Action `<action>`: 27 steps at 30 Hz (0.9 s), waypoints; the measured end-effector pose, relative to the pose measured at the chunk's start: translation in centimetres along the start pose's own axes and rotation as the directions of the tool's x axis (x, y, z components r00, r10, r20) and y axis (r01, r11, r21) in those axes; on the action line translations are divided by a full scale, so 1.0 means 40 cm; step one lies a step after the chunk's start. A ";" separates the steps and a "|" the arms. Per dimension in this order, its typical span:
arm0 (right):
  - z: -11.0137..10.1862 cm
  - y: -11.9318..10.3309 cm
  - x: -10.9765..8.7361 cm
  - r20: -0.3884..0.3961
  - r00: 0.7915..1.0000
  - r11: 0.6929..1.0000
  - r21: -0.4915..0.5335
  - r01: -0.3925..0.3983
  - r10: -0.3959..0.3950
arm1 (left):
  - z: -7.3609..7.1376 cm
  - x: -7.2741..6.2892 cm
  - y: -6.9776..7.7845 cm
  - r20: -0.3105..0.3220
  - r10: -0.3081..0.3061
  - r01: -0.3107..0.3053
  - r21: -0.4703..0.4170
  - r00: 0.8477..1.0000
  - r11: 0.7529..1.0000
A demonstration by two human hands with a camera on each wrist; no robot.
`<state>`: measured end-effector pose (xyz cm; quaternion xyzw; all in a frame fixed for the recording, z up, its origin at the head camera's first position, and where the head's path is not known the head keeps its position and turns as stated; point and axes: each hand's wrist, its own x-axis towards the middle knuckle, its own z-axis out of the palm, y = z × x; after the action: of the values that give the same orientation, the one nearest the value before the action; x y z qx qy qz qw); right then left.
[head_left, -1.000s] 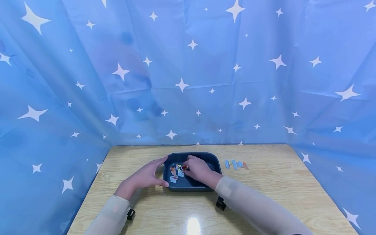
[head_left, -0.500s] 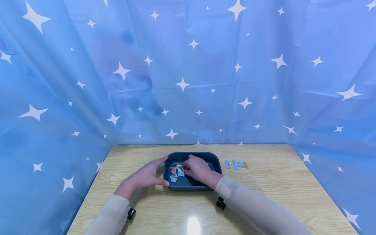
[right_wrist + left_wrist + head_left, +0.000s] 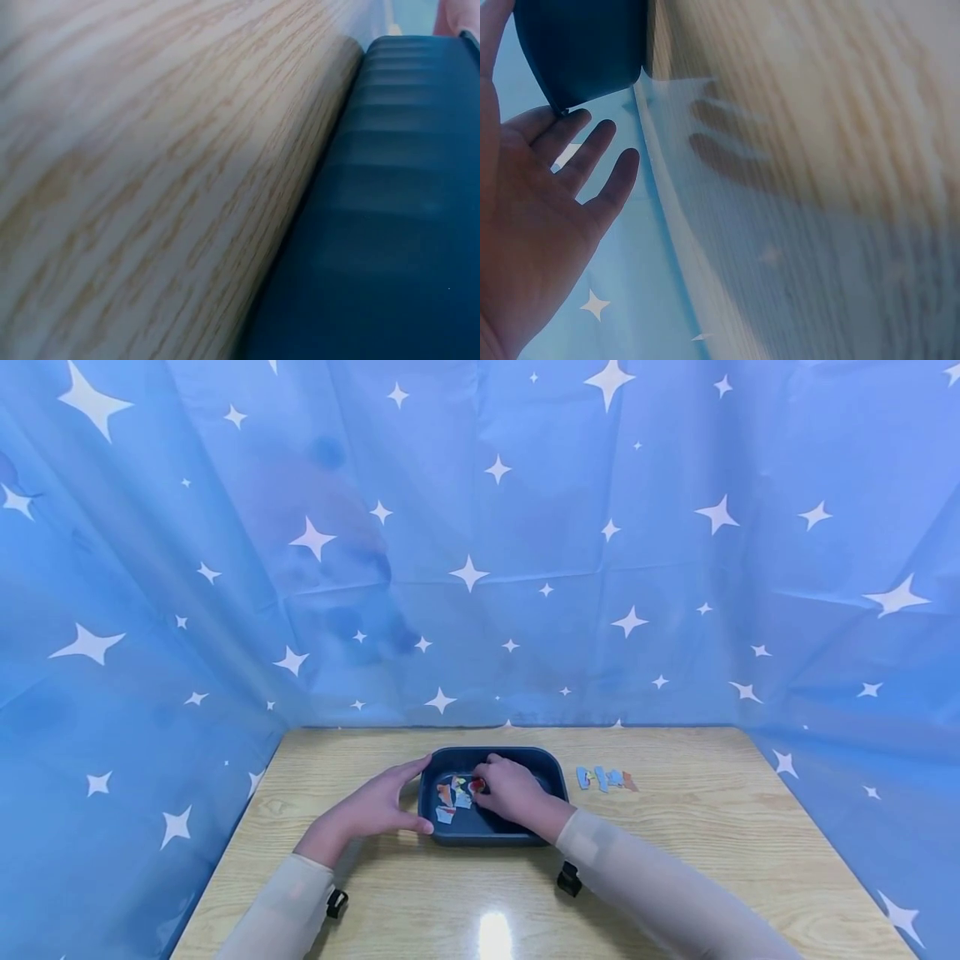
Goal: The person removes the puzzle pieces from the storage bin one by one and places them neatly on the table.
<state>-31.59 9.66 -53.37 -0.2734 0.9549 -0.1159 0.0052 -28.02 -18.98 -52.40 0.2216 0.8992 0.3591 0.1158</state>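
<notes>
Inside a dark blue rectangular tray (image 3: 495,840), my right hand (image 3: 513,789) has its thumb and fingers together at a small red-and-white puzzle piece (image 3: 476,786). The fingers cover part of that piece. My left hand (image 3: 375,806) spans the tray's left end, index finger at the back corner and thumb at the front corner. Its other fingers (image 3: 619,180) are spread and loosely extended in the left wrist view. Several flat, irregular pieces lie in the tray's left half, among them an orange one (image 3: 445,794) and a light blue one (image 3: 446,815).
On the wooden table (image 3: 675,860), right of the tray, lies a short row of similar pieces, such as a blue one (image 3: 602,779) and an orange-brown one (image 3: 629,782). A blue curtain (image 3: 480,635) with white stars surrounds the table's back and sides.
My right hand has shifted slightly right with the red-and-white puzzle piece, more of which now shows beside the other pieces. My left hand stays at the tray's left end.
</notes>
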 end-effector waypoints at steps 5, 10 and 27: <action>0.004 -0.001 0.001 -0.002 1.000 1.000 0.002 0.007 -0.007 | 0.000 0.001 -0.002 -0.002 0.000 0.000 0.003 1.000 1.000; 0.005 -0.001 -0.002 -0.001 1.000 0.999 0.038 -0.003 0.003 | 0.000 -0.001 0.000 -0.001 -0.002 0.002 0.002 1.000 1.000; -0.033 0.029 -0.025 0.084 0.996 0.959 0.282 -0.012 -0.013 | 0.004 0.001 -0.003 -0.005 -0.003 0.003 0.001 1.000 1.000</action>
<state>-31.44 11.43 -52.40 -0.2748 0.9274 -0.2393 0.0850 -28.02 -18.94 -52.60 0.2193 0.8999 0.3593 0.1138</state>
